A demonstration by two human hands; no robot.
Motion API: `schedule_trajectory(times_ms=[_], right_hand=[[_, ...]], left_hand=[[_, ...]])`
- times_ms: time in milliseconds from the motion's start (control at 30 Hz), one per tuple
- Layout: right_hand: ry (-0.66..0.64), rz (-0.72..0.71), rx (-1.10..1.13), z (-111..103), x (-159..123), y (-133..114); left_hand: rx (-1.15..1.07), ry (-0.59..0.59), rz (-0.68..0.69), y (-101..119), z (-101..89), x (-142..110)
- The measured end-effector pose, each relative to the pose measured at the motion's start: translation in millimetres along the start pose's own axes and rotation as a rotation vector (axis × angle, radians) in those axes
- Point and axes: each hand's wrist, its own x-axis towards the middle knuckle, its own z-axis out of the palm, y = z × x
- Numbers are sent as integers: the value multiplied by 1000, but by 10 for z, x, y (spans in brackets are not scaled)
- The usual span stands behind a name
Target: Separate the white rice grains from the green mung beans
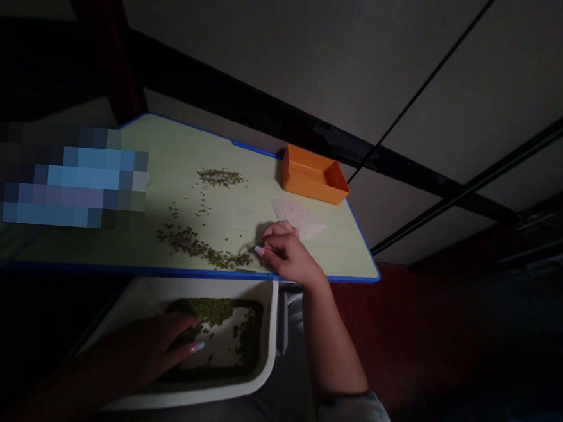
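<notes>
My right hand (283,253) rests on the pale green table (179,152) near its front edge, fingers curled together beside a trail of small green beans (197,244). Whether anything is pinched in it I cannot make out. My left hand (156,350) lies below the table edge, its fingers stretched over the inside of a white tray (250,382) that holds more green beans (211,309). A second little heap of beans (219,177) lies farther back on the table. A patch of white grains (300,215) lies just behind my right hand.
An orange rectangular box (313,173) stands at the table's back right corner. The table has a blue rim (354,279). A blurred-out area covers the table's left end. Dark red floor lies to the right, a wall behind.
</notes>
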Motion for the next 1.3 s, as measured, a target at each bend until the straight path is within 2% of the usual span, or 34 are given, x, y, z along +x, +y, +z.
schedule_trajectory(times_ms=[300,567,833,1033,1200,1300], right_hand=[[67,58,-23,43,-85,-21],[35,35,-11,20,-96,-30],[43,3,85,7,-93,23],[50,66,55,23,-53,-4],[33,78,35,34,-22,-44],[31,86,25,45,-4,-51]], left_hand=[[-12,27,11,-15,4,-9],[6,-27,-9,20,-13,8],[-6,-7,7,14,-41,13],[2,26,29,-35,16,47],[23,-24,2,-16,-21,60],[18,-15,-11,1,-44,59]])
